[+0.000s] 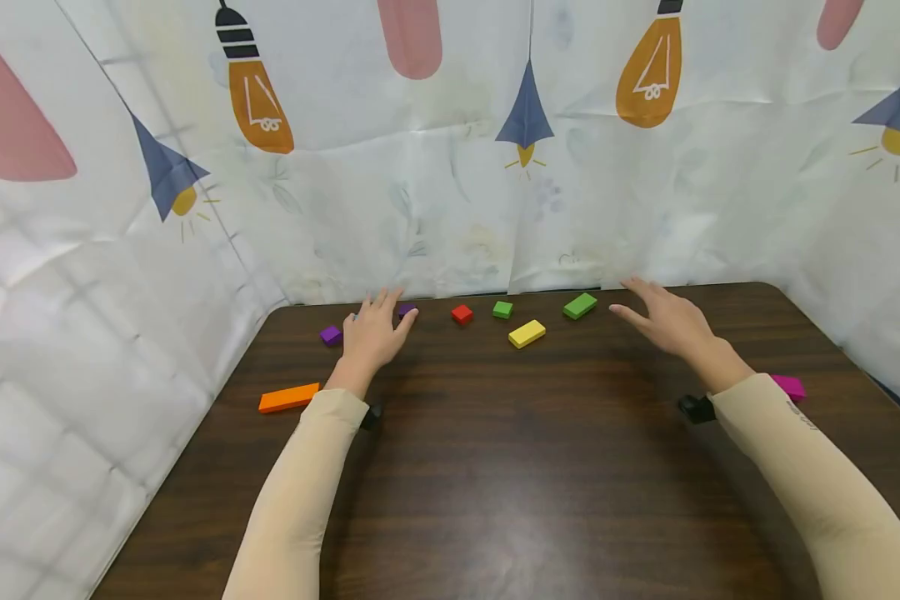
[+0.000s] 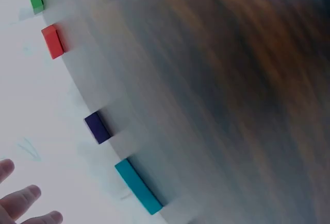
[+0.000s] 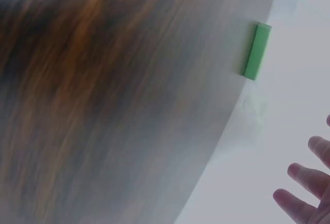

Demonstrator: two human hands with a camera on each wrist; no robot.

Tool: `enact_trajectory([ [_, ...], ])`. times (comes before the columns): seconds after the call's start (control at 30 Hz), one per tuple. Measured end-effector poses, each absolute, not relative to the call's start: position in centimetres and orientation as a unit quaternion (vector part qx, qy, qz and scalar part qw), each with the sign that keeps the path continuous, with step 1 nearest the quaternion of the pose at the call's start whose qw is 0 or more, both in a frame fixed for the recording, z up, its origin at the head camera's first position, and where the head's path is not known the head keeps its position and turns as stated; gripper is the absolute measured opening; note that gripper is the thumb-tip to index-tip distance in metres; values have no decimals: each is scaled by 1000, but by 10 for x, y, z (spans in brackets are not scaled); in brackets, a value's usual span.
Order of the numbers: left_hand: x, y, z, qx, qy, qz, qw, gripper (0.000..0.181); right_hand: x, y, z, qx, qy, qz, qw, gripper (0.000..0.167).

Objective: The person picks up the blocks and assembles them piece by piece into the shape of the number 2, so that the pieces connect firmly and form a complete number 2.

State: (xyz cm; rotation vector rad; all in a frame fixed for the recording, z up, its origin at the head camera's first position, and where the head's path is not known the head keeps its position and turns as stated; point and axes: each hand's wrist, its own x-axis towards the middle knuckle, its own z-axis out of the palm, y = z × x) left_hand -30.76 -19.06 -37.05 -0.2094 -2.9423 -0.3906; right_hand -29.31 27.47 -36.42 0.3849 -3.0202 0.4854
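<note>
A dark wood-grain table [image 1: 525, 475] carries orange, purple, red, green, yellow, teal and magenta blocks [image 1: 527, 335].

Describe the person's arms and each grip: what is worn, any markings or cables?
Both arms wear plain, pale beige long sleeves: left sleeve, right sleeve. Small dark lettering, too small to read, marks the right one. A black device shows at each wrist. Left grip and right grip are gloveless. No cables are visible.

two purple blocks [image 1: 331, 336], two green blocks [image 1: 580, 306], five differently coloured blocks [image 1: 527, 334]
</note>
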Motion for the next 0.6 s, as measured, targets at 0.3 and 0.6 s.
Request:
enact_trajectory([
  [0.3, -302, -204, -370, -82, -982, -134, 109, 61, -282, 283, -359, 130, -978, 155, 42, 79],
  [0.6, -295, -217, -368, -87, -979, -141, 122, 60, -265, 294, -354, 134, -976, 166, 45, 75],
])
